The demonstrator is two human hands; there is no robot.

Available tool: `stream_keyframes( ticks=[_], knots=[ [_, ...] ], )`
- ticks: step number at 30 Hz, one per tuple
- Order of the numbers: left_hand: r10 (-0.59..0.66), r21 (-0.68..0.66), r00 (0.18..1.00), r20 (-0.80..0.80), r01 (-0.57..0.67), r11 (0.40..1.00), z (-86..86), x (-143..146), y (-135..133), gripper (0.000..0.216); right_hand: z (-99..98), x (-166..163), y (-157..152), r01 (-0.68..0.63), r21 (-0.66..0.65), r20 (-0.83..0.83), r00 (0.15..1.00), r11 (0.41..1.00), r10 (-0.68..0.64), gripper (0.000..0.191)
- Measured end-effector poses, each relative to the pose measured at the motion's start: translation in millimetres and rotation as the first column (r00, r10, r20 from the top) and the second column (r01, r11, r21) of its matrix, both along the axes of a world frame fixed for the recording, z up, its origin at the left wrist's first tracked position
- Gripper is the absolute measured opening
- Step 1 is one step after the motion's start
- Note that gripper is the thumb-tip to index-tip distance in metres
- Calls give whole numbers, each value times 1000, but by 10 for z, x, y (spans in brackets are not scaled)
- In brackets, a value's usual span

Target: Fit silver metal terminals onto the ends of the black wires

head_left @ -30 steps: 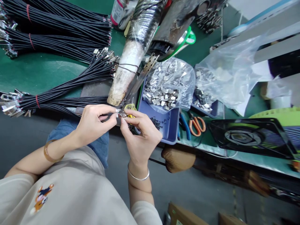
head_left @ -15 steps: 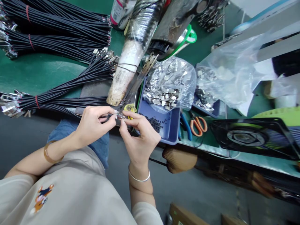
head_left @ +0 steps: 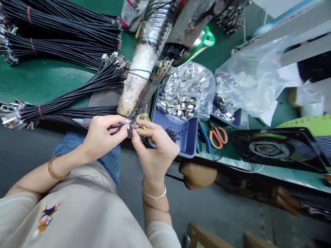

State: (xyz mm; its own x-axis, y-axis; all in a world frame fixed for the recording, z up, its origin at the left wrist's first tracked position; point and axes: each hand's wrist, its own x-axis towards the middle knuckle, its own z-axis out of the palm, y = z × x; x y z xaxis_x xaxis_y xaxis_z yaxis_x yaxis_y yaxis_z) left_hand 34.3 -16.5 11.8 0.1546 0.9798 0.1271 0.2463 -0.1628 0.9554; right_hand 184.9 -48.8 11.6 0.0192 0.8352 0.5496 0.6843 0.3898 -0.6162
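Fingers (head_left: 121, 131) of our left hand (head_left: 99, 137) are closed together on a thin black cable (head_left: 116, 126), thumb under and forefinger above, close to its free end. Our right hand (head_left: 155, 151) meets it from the other side. Its thumb and forefinger are pinched on a small silver metal clip (head_left: 134, 126), and its other fingers are curled loosely below. The clip and the cable end touch at the front edge of the green worktop (head_left: 38, 79), just below a tall machine part wrapped in white tape and clear film (head_left: 136, 86). We cannot tell if the clip already sits over the cable end or only lies against it, because the spot is small and partly covered by the fingertips.

About the progress, we judge from how things lie. To the left on the worktop are several bundles of black cables tied with red bands (head_left: 77, 93), and many of them carry silver metal ends (head_left: 10, 117), so a good part looks done. Just to the right, a blue plastic tray (head_left: 190, 137) holds a clear plastic bag full of loose silver pieces (head_left: 181, 100), so much stock is not used. The one cable in our hands seems to be in the middle of its fitting.
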Motion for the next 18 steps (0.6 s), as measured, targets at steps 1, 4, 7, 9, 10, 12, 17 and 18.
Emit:
stream_keyframes(
  ticks=[1, 4, 7, 9, 10, 12, 17, 18],
  knots=[
    [0, -1, 1000, -2, 0, 1000, 2, -1, 0, 18, 1, 1, 2, -6, -2, 0, 1000, 1000, 6, 14],
    [1, -14, 1000, -10, -1, 1000, -1, -3, -3, 19, 2, 2, 9, -28, -18, -11, 1000, 999, 27, 15],
    [6, -25, 1000, -14, -6, 1000, -5, 0, -6, 21, 2, 7, 11, -33, -33, -26, 999, 999, 33, 15],
    [1, -21, 1000, -16, -1, 1000, -4, 4, -6, 20, -3, 13, 7, -34, -33, -28, 999, 999, 33, 15],
    [2, -21, 1000, -18, -3, 1000, -3, 6, -5, 20, -8, 17, 5, -31, -32, -28, 999, 999, 30, 15],
    [3, -27, 1000, -21, -3, 1000, 1, 6, -3, 19, -20, 24, 0, -25, -34, -27, 999, 999, 24, 14],
    [-15, -37, 999, -45, 14, 999, 6, -1, 1, 19, -28, 22, 11, -17, -27, -5, 1000, 999, 17, 14],
    [-13, -30, 999, -48, 12, 999, 7, -3, 0, 19, -22, 19, 16, -17, -18, 4, 1000, 1000, 17, 14]
  ],
)
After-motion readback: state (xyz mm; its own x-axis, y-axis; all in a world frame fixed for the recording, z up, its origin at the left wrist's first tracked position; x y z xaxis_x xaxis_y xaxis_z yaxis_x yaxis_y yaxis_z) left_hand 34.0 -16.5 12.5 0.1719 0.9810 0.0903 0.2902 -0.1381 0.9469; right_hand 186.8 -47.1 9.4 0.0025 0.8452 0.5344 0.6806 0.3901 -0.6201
